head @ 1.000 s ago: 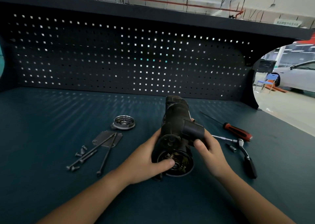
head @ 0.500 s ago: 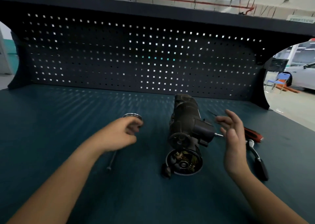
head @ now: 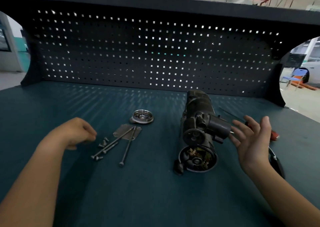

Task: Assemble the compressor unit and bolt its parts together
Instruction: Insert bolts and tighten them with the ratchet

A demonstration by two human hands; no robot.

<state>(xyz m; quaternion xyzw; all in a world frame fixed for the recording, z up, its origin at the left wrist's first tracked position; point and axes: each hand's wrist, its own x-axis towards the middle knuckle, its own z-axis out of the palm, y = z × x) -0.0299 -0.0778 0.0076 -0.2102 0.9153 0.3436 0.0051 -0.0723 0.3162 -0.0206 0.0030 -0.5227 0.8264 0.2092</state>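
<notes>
Compressor (head: 199, 133): lies on its side on the bench (head: 155, 200), right of centre, its long axis running from the pegboard (head: 155, 53) toward the person. The open round end faces the person and shows metal internals; a smaller cylinder projects from its right flank.

Right hand (head: 251, 140): raised just beside that cylinder, palm toward the compressor, fingers straight and spread. Grip open, holding nothing.

Left hand (head: 78, 131): seen from the back, above the bench to the left, well apart from the compressor, fingers loosely curled. Nothing shows in its grip. The fingertips are near the short bolts (head: 102, 143).

Loose parts, between the left hand and the compressor: long bolts (head: 127, 149) lying partly across a flat plate (head: 127, 131); a round cap (head: 142, 117) beyond the plate.

Tools: a red-handled screwdriver (head: 273, 135) and a black-handled ratchet (head: 277, 162) lie behind the right hand, partly hidden by it.
</notes>
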